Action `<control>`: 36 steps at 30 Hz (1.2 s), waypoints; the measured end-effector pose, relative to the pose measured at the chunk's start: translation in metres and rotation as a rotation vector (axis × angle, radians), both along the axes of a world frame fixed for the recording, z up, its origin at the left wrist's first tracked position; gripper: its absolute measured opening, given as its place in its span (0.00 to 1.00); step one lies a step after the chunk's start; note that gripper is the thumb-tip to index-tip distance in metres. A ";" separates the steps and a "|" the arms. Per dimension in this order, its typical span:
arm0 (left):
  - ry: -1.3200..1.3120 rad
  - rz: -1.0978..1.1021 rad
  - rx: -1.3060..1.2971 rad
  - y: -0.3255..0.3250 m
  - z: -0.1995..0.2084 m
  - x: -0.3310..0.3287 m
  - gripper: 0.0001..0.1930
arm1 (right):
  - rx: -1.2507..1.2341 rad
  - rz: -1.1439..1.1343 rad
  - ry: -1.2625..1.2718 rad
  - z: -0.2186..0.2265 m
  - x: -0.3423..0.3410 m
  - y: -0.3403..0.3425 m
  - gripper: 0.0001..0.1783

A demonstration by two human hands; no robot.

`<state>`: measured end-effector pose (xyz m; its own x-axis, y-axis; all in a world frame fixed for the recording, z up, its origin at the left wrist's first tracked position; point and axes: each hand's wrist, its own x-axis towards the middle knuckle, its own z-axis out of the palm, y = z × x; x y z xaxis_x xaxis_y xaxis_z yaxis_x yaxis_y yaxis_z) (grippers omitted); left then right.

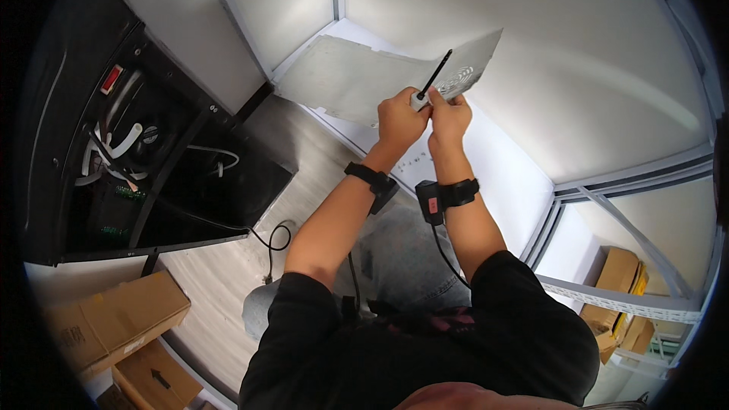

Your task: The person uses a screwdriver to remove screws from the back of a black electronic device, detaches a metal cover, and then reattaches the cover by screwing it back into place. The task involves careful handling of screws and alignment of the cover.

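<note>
I see a pale wood-grain floor with a loop of black cable lying on it. Higher in my view, I make out a white ledge bearing small dark marks; a grey metal sheet spans it, right end tilted up, contact unclear to me.

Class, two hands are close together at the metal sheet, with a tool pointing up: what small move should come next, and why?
Probably the left hand should ease the tool slightly away from the right hand. The hands crowd together, and the tool's dark shaft stands in front of the sheet, near its slotted end.
</note>
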<state>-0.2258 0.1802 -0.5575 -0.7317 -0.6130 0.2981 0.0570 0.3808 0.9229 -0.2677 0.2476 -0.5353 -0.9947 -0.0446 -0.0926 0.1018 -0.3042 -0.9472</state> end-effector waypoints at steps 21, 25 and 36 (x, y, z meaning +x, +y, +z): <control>-0.181 0.199 -0.435 -0.066 -0.093 0.150 0.25 | 0.083 0.141 0.230 0.147 0.006 0.034 0.05; -0.196 0.074 -0.467 -0.050 -0.089 0.161 0.25 | 0.210 0.157 0.303 0.168 0.006 0.048 0.05; -0.124 -0.196 -0.256 -0.005 -0.083 0.174 0.30 | 0.372 0.140 0.553 0.214 0.033 0.037 0.08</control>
